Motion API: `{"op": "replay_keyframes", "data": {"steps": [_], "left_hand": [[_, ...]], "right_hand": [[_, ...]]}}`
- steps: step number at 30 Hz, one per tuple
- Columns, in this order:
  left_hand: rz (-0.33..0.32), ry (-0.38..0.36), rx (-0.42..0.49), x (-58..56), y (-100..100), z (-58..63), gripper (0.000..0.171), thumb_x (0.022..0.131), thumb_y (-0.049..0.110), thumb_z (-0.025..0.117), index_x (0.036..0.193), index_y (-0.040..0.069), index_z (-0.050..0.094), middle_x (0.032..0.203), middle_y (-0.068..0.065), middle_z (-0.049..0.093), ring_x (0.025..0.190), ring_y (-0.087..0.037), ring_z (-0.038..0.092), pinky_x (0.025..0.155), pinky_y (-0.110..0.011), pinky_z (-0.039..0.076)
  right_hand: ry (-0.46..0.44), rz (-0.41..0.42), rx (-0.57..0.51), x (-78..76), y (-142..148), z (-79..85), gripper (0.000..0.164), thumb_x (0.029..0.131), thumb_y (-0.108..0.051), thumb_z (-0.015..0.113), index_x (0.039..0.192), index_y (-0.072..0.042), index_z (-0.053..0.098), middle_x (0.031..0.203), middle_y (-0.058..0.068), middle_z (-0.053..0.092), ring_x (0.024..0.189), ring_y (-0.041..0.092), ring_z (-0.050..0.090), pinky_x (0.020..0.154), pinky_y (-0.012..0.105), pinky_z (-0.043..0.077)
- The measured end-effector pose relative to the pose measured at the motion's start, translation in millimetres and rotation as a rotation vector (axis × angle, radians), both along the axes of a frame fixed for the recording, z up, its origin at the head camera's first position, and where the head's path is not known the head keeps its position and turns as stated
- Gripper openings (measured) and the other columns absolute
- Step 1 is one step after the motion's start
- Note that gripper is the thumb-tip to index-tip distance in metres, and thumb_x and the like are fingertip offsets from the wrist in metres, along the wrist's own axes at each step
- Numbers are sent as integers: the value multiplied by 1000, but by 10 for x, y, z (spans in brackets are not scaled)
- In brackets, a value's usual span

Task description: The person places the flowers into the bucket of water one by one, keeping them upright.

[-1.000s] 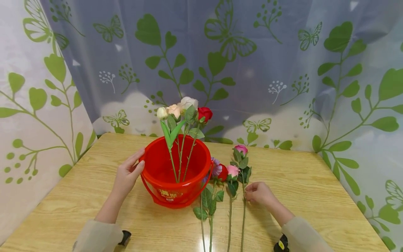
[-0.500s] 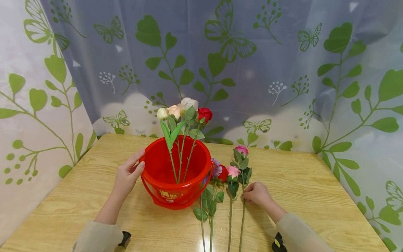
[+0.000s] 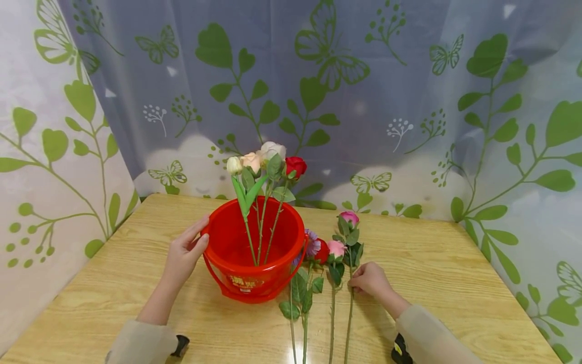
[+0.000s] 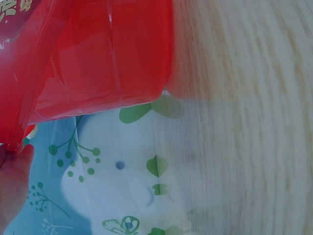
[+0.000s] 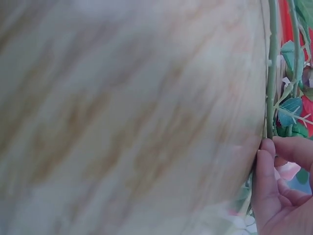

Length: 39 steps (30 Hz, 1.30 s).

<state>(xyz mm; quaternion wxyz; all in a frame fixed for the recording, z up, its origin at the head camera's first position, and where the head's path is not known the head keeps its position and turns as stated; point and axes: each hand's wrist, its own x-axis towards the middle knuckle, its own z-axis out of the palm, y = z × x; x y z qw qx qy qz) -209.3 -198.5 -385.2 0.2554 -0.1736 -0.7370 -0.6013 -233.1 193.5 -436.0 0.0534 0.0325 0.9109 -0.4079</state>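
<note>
Now, as the head view shows, a person in pale sleeves (image 3: 143, 343) rests the left hand (image 3: 184, 253) against the rim of a red bucket (image 3: 227, 235), the fingers fairly straight and the thumb set apart from them. The bucket stands upright on a wood-grain counter (image 3: 432, 263), and in it lean a cream tulip (image 3: 234, 165), a peach rose (image 3: 251, 162), a white rose (image 3: 274, 149) and a red rose (image 3: 295, 166). Across from it, the right hand (image 3: 372, 279) pinches the stem (image 3: 350, 308) of a deep-pink rose (image 3: 349, 218) between thumb and fingers, the bloom pointing away from the person. A light-pink rose (image 3: 336, 247), a second red rose (image 3: 322, 251) and a purple flower (image 3: 313, 243) lie between that stem and the bucket. A curtain (image 3: 364, 116) printed with green leaves and butterflies hangs behind.

In the left wrist view, the bucket's red wall fills the upper left, while the left hand shows only in part at the frame's edge, close against the bucket.

In the right wrist view, the tips of thumb and forefinger press together on the green stem, leaves (image 5: 290, 111) and other blooms crowding just beyond.
</note>
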Motion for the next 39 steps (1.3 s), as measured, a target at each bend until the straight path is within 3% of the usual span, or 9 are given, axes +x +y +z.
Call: {"op": "replay_keyframes", "data": {"steps": [8,18,26,32,39], "left_hand": [[7,2,-16,127,85,159,32,83,-12,49,114,-20,47,121,-33,43,106,6,44,79,-12,41],[6,-7,-4,140,89,177,32,84,-12,48,115,-19,46,122,-33,42,106,5,44,80,-11,41],[5,-6,-5,131,94,180,32,83,-12,49,115,-19,46,122,-33,43,106,5,44,80,-11,41],[2,6,-3,62,46,98,33,83,-11,50,116,-17,48,122,-31,43,107,3,45,80,-12,41],[5,24,16,-32,-10,-39,32,84,-9,51,116,-13,51,122,-27,47,109,1,45,82,-14,41]], "right_hand": [[-39,-33,-72,10,26,10,6,70,3,65,68,4,59,55,8,57,46,14,55,43,26,49],[-22,-37,-130,5,78,98,6,73,4,58,73,9,61,56,8,58,49,15,56,48,28,52],[-82,41,-269,50,174,214,14,79,3,53,83,15,57,61,6,54,55,12,54,53,30,52],[-104,29,-349,70,249,297,20,81,1,51,92,18,53,69,8,57,60,11,53,55,26,51],[-101,22,-397,104,286,394,23,85,0,49,101,17,49,82,14,59,64,13,56,63,30,53]]}}
